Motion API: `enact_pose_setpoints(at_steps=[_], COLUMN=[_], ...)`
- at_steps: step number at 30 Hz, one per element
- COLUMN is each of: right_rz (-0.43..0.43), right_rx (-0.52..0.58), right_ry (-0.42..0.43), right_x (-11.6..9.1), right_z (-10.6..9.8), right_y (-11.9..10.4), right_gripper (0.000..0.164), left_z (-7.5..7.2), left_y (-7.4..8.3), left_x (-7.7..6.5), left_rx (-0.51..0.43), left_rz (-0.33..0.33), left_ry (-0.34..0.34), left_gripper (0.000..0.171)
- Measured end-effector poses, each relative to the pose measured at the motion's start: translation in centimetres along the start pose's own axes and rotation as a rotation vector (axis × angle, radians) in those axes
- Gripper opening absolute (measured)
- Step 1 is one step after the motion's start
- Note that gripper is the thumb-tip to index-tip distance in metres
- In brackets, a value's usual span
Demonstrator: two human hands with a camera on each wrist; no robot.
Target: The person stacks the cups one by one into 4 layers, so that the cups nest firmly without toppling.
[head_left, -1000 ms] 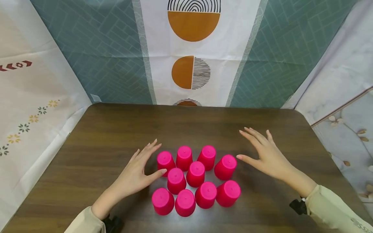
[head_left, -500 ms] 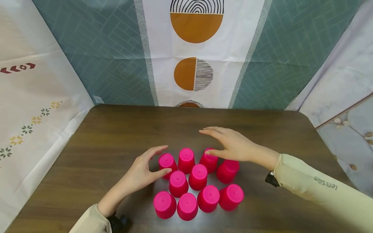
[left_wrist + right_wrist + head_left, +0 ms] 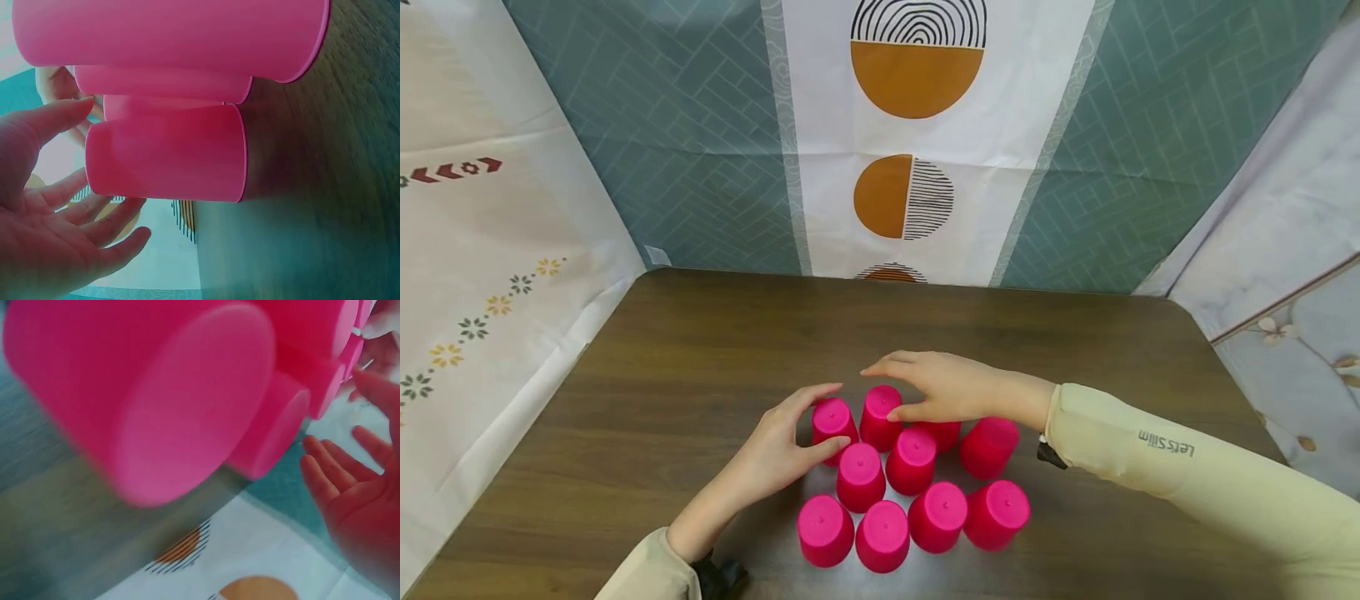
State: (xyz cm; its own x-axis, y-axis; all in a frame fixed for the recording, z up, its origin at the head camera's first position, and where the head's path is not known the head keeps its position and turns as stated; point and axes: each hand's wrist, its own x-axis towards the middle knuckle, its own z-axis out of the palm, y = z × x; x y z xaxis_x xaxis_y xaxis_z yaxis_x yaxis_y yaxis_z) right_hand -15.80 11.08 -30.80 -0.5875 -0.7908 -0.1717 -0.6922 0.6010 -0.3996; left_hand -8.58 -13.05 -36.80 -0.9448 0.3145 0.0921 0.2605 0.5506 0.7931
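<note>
Several bright pink cups stand upside down, close together in rows. My left hand point(image 3: 778, 446) reaches around the back-left cup point(image 3: 832, 425), thumb on the near side and relaxed fingers on the far side. In the left wrist view, thumb point(image 3: 62, 119) and fingers lie close about that cup point(image 3: 165, 153). My right hand point(image 3: 943, 387) spreads over the back row, its thumb tip overlapping the second back cup point(image 3: 878, 421) and its fingers beyond it. It partly hides a third back cup point(image 3: 946, 433). The right wrist view shows these fingers point(image 3: 331, 465) extended, apart from the nearest cups.
The cups stand on a dark wooden table point(image 3: 662, 375). More cups, such as the front-left one point(image 3: 825, 531) and the front-right one point(image 3: 998, 515), stand nearer me. A patterned cloth point(image 3: 700, 167) hangs behind the table's far edge, with pale cloths at both sides.
My right hand has swept left from beside the cups to above the back row. My left hand has moved slightly right, its fingers closing in around the back-left cup.
</note>
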Motion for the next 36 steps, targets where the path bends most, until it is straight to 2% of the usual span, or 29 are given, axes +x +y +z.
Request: enact_pose_setpoints(at_steps=[6,10,16,25,36], right_rz=[0.099,0.134,0.126,0.084,0.122], right_rx=[-0.055,-0.046,-0.001,-0.019,0.037], right_ry=[0.002,0.012,0.031,0.054,0.065], right_x=[0.6,0.7,0.8,1.0,1.1], right_z=[0.9,1.7,2.2,2.0,2.0], right_y=[-1.2,-1.3,-1.2,-1.3,-1.2], right_gripper=[0.061,0.061,0.059,0.055,0.055], left_z=[0.5,0.9,0.9,0.5,-1.4], left_y=[-0.5,-0.8,-1.0,-1.3,-2.4], left_x=[0.1,0.2,0.4,0.6,2.8], left_rx=[0.019,0.013,-0.012,-0.104,-0.051], left_rz=[-0.009,-0.02,-0.061,-0.133,-0.082], left_ry=[0.004,0.019,0.035,0.069,0.125], left_gripper=[0.068,0.066,0.062,0.058,0.057])
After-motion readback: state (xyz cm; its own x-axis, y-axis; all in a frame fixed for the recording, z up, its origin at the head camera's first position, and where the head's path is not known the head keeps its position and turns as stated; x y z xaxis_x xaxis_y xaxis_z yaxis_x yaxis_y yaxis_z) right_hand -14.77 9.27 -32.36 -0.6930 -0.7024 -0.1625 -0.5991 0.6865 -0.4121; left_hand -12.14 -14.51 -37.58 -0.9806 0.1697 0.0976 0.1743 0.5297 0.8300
